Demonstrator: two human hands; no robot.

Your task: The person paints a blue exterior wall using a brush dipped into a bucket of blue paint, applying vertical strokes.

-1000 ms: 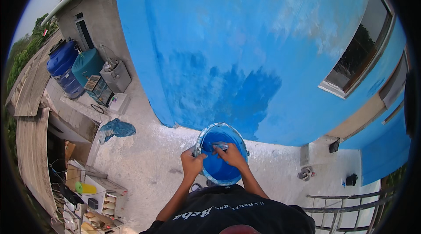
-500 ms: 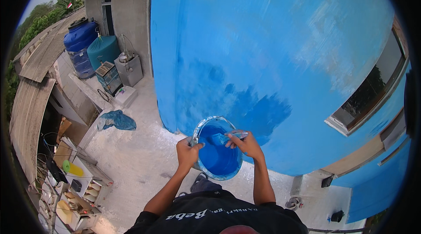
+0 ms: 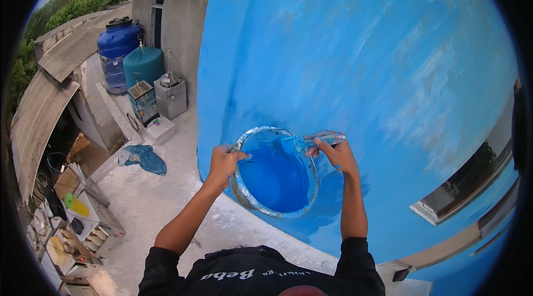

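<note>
Holding a brush (image 3: 300, 143) at a paint bucket (image 3: 241, 189)
Left fingers (image 3: 240, 156) pinch the rim (image 3: 283, 216), right fingers (image 3: 314, 152) wrap the handle (image 3: 335, 139); wall (image 3: 333, 46) mostly blue, pale patches (image 3: 430, 88) seemingly left.

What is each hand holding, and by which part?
The left hand grips the paint bucket by the left side of its rim; the right hand holds a paintbrush by its handle.

A pale, mottled concrete floor (image 3: 147, 199) carries a crumpled blue cloth (image 3: 145, 159), a low pale block (image 3: 161, 133) and a grey box (image 3: 172, 100) near the block. At lower left, a table (image 3: 93, 217) bears a yellow-and-green cup (image 3: 80, 207).
</note>
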